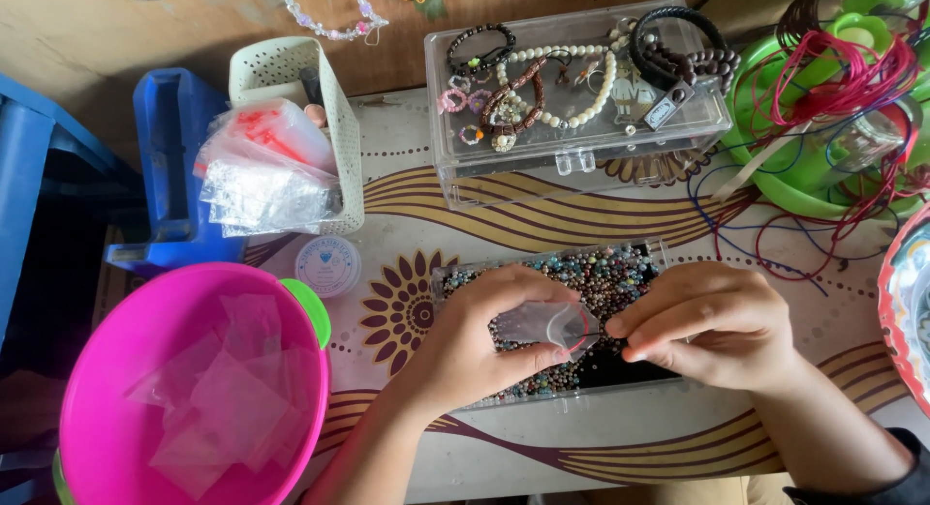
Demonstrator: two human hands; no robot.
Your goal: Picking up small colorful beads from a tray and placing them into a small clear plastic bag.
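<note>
My left hand (475, 340) holds a small clear plastic bag (544, 324) between thumb and fingers, above a clear tray of mixed small beads (601, 273). My right hand (707, 323) pinches the bag's right edge with thumb and forefinger. Both hands hover over the bead tray, covering its middle. What is inside the bag cannot be told.
A pink bowl (107, 369) with several clear bags sits at lower left. A white basket (334, 108) holds more bags. A clear box (581, 152) carries bracelets. A green tray (775, 176) with coloured cords is at right. A thread spool (327, 266) lies nearby.
</note>
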